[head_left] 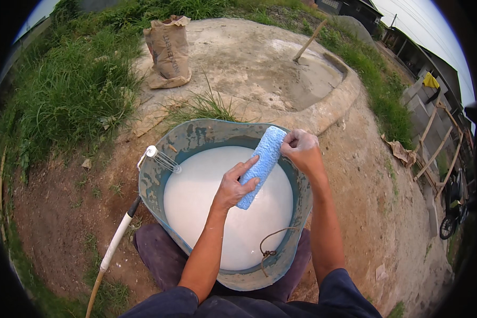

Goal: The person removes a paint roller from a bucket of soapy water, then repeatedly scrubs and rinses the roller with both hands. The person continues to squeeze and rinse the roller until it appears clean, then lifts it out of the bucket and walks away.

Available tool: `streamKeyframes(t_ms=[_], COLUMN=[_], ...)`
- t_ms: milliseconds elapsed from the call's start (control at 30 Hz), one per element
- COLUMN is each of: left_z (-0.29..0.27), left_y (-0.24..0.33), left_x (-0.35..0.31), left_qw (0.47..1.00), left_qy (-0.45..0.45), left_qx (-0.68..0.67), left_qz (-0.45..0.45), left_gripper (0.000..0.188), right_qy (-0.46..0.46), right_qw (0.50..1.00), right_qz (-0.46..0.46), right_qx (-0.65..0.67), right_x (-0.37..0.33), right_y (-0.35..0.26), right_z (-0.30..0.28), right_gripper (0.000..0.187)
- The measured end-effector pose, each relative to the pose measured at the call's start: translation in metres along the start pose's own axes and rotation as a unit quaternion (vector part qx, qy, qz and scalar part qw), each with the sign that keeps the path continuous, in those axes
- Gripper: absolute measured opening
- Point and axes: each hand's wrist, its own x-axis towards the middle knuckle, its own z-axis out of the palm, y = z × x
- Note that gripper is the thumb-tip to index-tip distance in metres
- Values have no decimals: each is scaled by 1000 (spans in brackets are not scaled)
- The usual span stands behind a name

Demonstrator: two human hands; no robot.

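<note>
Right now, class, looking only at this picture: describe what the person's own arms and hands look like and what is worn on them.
Both forearms are bare, entering from the lower edge. Dark blue short sleeves end around the elbows. No gloves, watch or rings show. The left hand and right hand are smeared with whitish residue, heaviest on the fingers and knuckles.

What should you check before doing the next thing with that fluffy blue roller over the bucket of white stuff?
1. Both hands on the blue roller sleeve: ok. The left hand wraps its lower half and the right hand pinches its top end.
2. Sleeve over the bucket, so drips land inside: ok.
3. White liquid sits below the rim: ok.
4. Roller frame within reach: ok, it rests on the bucket's left rim, with its white handle running down to the ground.
5. Sleeve fully soaked: cannot tell.
6. Cord clear of the hands: ok, it hangs at the near rim.
</note>
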Motion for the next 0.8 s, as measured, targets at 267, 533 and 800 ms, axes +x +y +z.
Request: streamKeyframes(t_ms=[267,533,800], left_z=[-5,-2,8], left_y=[3,4,-1], left_x=[4,1,1], left_qw=[956,954,868], left_qy=[93,39,-32], left_qx=[-258,-281,-462], left_qz=[-103,-94,-179], left_gripper=[72,71,70], right_qy=[-99,31,169], right_qw=[961,961,976], right_qz=[-48,98,47], right_qx=[253,258,-127], right_x=[-12,-10,-13], right_y=[13,44,115], right_z=[18,-38,-90], right_gripper=[10,20,33])
